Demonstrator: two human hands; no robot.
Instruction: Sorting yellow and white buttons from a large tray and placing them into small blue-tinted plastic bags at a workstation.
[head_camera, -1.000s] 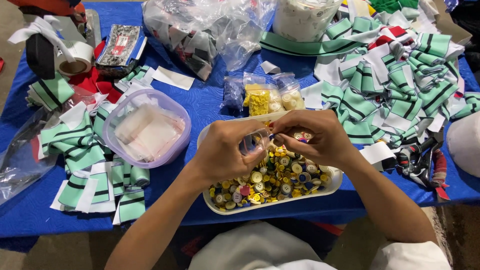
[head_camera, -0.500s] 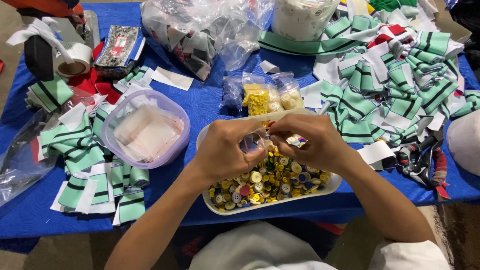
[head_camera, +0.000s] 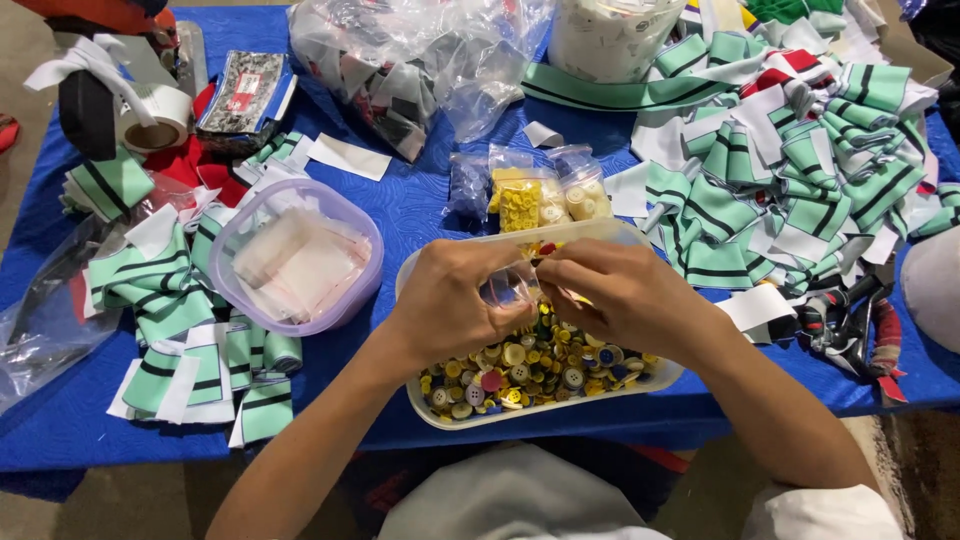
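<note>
Toward the table's (head_camera: 420, 200) left edge sit folded green striped fabric pieces (head_camera: 170, 300) and a lidded clear tub (head_camera: 295, 255). At the front edge, over the white tray of buttons (head_camera: 530, 375), the left hand (head_camera: 455, 305) pinches a small clear bag (head_camera: 508, 285) while the right hand (head_camera: 610, 290) grips its mouth, apparently filling it; sealing calls for fingertip care.

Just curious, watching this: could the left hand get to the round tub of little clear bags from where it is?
Probably yes. The left hand is beside the tub, which has no lid, and nothing stands between them. It does hold a small clear bag together with the right hand.
</note>
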